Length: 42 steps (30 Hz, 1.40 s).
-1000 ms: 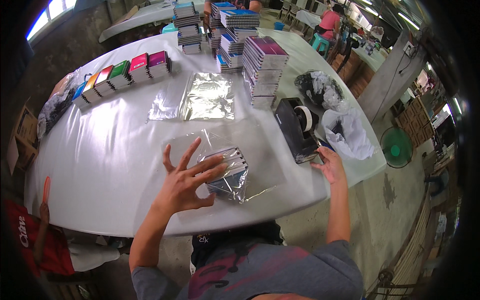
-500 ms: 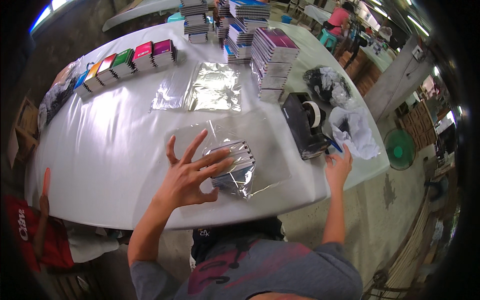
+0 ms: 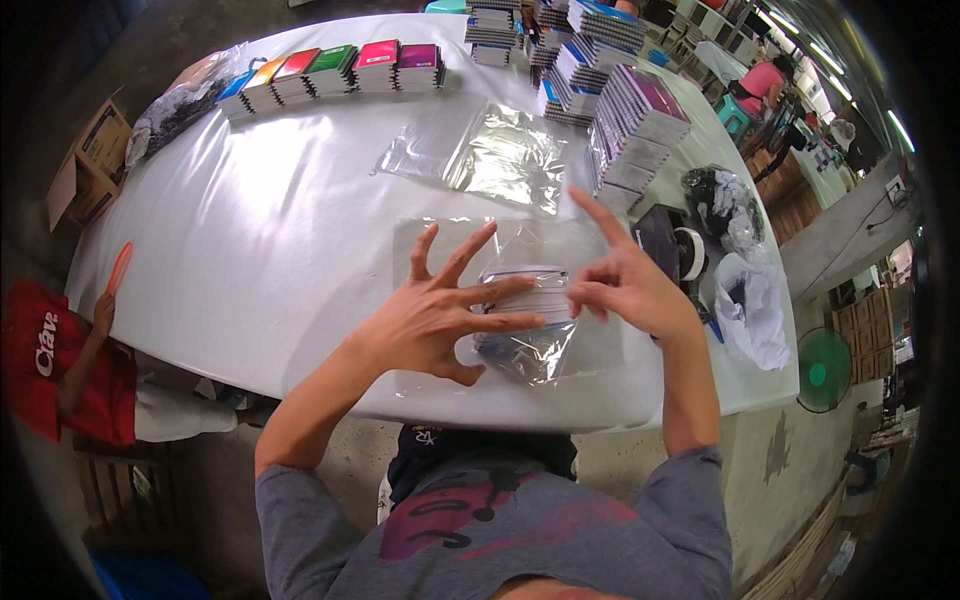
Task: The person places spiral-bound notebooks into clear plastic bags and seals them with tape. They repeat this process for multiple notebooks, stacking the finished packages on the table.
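the table (image 3: 250, 250) wears a smooth white covering with a soft sheen. the wrapped bundle (image 3: 525, 320) sits in clear, glossy, crinkled plastic film. loose clear bags (image 3: 500, 155) glare bright. the notebook stacks (image 3: 630, 120) have shiny card covers and matt paper edges. the tape dispenser (image 3: 665, 245) looks like dull black plastic.

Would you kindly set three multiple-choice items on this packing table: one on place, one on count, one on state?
1. Where does the tape dispenser stand?
A. beside the right hand
B. left of the left hand
C. on the floor

2. How many coloured stacks form the row of booklets at the far edge?
A. two
B. five
C. nine

3. The left hand is
A. clenched
B. spread flat on the wrapped pack
C. off the table

A: dispenser sits just right of that hand.
B: five stacks show.
B: fingers splay on the pack.
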{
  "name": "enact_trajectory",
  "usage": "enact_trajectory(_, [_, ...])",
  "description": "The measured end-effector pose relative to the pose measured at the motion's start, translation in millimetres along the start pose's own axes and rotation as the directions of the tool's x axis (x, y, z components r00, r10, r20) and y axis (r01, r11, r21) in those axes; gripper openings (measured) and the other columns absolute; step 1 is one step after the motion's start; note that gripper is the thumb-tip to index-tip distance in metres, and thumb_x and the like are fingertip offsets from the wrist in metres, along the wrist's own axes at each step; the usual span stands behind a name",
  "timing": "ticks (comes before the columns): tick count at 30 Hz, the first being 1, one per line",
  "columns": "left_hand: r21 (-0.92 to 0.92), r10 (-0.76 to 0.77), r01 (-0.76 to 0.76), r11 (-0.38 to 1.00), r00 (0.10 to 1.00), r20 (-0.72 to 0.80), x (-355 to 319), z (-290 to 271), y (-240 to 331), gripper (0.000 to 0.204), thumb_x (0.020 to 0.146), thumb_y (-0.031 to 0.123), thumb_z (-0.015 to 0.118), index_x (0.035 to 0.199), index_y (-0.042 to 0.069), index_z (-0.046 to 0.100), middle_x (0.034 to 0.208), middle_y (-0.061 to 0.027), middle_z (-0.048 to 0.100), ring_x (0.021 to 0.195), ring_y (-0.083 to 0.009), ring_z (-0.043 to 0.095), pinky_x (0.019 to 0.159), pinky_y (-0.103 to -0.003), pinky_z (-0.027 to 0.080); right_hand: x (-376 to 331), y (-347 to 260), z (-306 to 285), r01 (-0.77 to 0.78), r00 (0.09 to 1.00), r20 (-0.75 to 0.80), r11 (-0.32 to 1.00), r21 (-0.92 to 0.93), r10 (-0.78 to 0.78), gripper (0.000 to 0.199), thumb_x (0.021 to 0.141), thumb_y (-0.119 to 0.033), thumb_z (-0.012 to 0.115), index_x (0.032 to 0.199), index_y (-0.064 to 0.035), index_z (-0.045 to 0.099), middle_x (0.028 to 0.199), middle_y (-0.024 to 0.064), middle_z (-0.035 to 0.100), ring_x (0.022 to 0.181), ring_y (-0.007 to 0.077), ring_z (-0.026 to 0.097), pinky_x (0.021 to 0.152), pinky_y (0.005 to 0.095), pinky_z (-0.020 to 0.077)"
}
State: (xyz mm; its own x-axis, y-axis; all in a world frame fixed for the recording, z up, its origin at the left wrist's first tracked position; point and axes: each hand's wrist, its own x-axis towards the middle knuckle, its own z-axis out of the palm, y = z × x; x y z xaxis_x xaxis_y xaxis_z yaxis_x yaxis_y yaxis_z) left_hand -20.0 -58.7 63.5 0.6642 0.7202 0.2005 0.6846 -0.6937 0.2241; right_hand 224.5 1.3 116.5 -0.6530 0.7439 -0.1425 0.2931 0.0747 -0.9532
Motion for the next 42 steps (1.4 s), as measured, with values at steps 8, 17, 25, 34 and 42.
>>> enact_trajectory(8, [0.012, 0.027, -0.027, 1.000, 0.999, 0.023, 1.2, -1.2, -3.5, 0.083, 0.050, 0.041, 0.075, 0.127, 0.050, 0.047, 0.147, 0.0047, 0.033, 0.141, -0.0347, -0.003, 0.103, -0.068, -0.008, 53.5, -0.4, 14.0, -0.023, 0.967, 0.235, 0.954, -0.300, 0.097, 0.097, 0.075, -0.011, 0.072, 0.147, -0.0148, 0.008, 0.072, 0.0139, 0.064, 0.064, 0.0201, 0.063, 0.059, 0.0316, 0.0470])
enact_trajectory(17, [0.023, -0.016, 0.014, 1.000, 0.995, 0.094, 2.3, -4.8, -1.2, 0.085, 0.049, 0.041, 0.077, 0.127, 0.053, 0.044, 0.148, 0.0065, 0.030, 0.140, -0.0386, -0.006, 0.103, -0.067, -0.010, 55.9, -14.5, 20.3, 0.010, 0.997, 0.060, 0.707, -0.707, 0.046, 0.097, 0.064, -0.024, 0.081, 0.140, -0.0059, 0.025, 0.073, 0.0178, 0.065, 0.073, 0.0337, 0.065, 0.068, 0.0403, 0.0488])
enact_trajectory(25, [0.043, 0.006, 0.008, 0.999, 0.952, -0.306, 1.8, 39.7, -0.5, 0.058, 0.065, 0.023, 0.074, 0.116, 0.047, 0.058, 0.143, 0.0064, 0.039, 0.139, -0.0400, 0.010, 0.106, -0.059, -0.009, 11.8, 14.3, -34.7, 0.105, 0.994, 0.099, 0.783, -0.613, -0.055, 0.080, 0.060, -0.014, 0.081, 0.130, -0.0145, 0.043, 0.105, 0.0075, 0.059, 0.088, 0.0164, 0.057, 0.072, 0.0300, 0.0475])
enact_trajectory(34, [-0.450, -0.386, 0.047, 0.892, 0.599, -0.702, 37.0, 58.7, 33.2, 0.011, 0.068, 0.019, 0.076, 0.079, 0.020, 0.072, 0.119, -0.0061, 0.056, 0.129, -0.0320, 0.037, 0.106, -0.048, 0.017, -15.4, 98.0, 30.1, 0.241, 0.956, -0.233, 0.930, 0.278, -0.178, 0.022, 0.074, -0.007, 0.075, 0.094, -0.0090, 0.068, 0.137, 0.0081, 0.034, 0.124, 0.0242, 0.038, 0.097, 0.0380, 0.0407])
enact_trajectory(42, [-0.884, -0.659, 0.004, 0.468, 0.668, -0.345, 26.1, 51.1, 24.1, 0.078, 0.065, 0.030, 0.082, 0.127, 0.002, 0.044, 0.110, -0.0159, 0.055, 0.109, -0.0262, 0.053, 0.093, -0.037, 0.042, 1.3, 80.9, 39.2, 0.159, 0.958, -0.284, 0.899, 0.409, -0.041, 0.019, 0.074, -0.008, 0.075, 0.090, -0.0035, 0.067, 0.133, 0.0102, 0.041, 0.120, 0.0234, 0.044, 0.093, 0.0322, 0.0441])
